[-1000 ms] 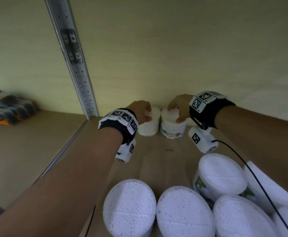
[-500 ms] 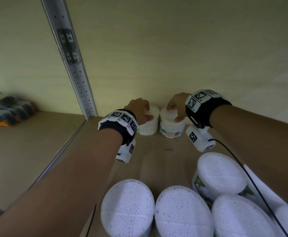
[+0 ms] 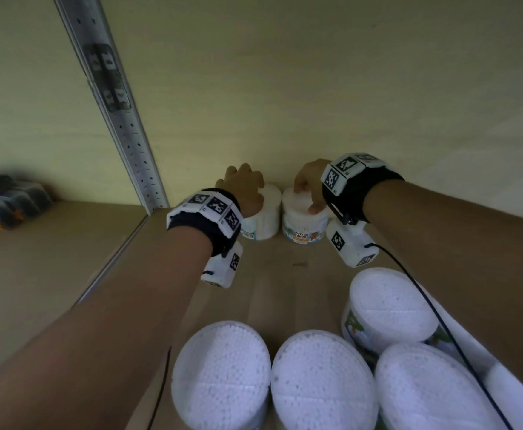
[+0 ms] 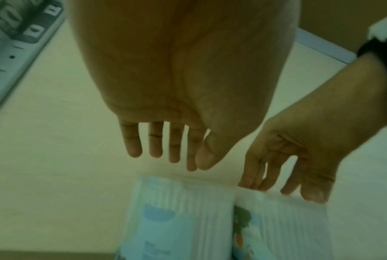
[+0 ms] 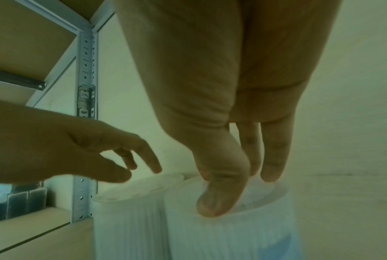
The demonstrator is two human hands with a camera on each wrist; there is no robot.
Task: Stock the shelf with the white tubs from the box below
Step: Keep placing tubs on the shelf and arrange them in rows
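Two small white tubs stand side by side at the back of the wooden shelf (image 3: 285, 274), against the wall. My left hand (image 3: 241, 187) hovers just above the left tub (image 3: 263, 218), fingers straight and spread, touching nothing (image 4: 177, 158). My right hand (image 3: 308, 187) is over the right tub (image 3: 303, 225), which has a "Cotton Buds" label. Its thumb and fingertips (image 5: 219, 207) rest on the lid of that tub (image 5: 232, 237), fingers nearly straight. The left tub (image 5: 130, 219) stands free beside it.
Several larger white tubs (image 3: 223, 373) crowd the shelf's front and right (image 3: 390, 308). A perforated metal upright (image 3: 120, 119) bounds the bay on the left. Dark boxes (image 3: 6, 200) sit on the neighbouring shelf. A black cable (image 3: 440, 321) trails from my right wrist.
My left hand has let go of the left tub, opened and lifted a little above it. My right hand's hold on the right tub has loosened to a fingertip touch.
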